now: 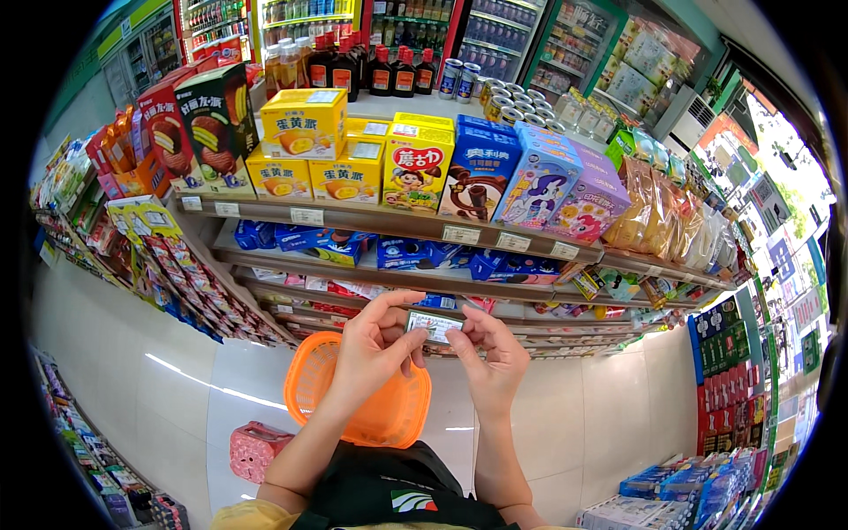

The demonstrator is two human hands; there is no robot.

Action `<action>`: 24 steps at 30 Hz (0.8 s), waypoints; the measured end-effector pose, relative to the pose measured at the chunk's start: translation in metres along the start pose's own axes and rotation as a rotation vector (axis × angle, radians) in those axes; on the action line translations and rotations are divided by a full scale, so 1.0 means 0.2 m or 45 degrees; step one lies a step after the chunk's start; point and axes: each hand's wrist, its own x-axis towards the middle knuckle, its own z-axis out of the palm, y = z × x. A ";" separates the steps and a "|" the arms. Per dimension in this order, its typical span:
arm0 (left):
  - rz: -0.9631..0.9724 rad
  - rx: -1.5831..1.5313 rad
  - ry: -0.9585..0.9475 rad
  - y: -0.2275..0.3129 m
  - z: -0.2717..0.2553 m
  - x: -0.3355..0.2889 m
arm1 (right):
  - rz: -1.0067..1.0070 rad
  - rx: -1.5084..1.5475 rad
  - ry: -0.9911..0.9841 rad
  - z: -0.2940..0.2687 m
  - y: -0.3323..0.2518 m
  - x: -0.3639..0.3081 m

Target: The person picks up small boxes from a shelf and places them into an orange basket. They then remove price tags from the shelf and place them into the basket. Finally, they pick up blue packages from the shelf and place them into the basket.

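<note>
A small white price label with a dark edge [433, 326] is held up between both hands, in front of the snack shelf. My left hand [378, 343] pinches its left end between thumb and fingers. The right end is gripped by my right hand [491, 355], thumb in front and fingers curled behind. Below my left hand an orange plastic basket [299, 382] stands on the floor, partly covered by my forearm. Similar white price tags [461, 234] line the shelf edge. Yellow pie boxes [303, 125] and a blue cookie box [481, 168] stand on the top shelf.
A pink patterned stool [256, 449] is on the tiled floor beside the basket. Dark bottles [380, 72] and cans [521, 108] stand behind the boxes. Bagged bread [658, 208] sits at the right. Lower shelves hold blue packets [415, 253]; stacked packages [676, 490] lie at lower right.
</note>
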 end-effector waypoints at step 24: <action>0.077 0.105 0.203 -0.05 -0.39 -0.04 | 0.052 -0.028 -0.062 0.37 0.03 0.01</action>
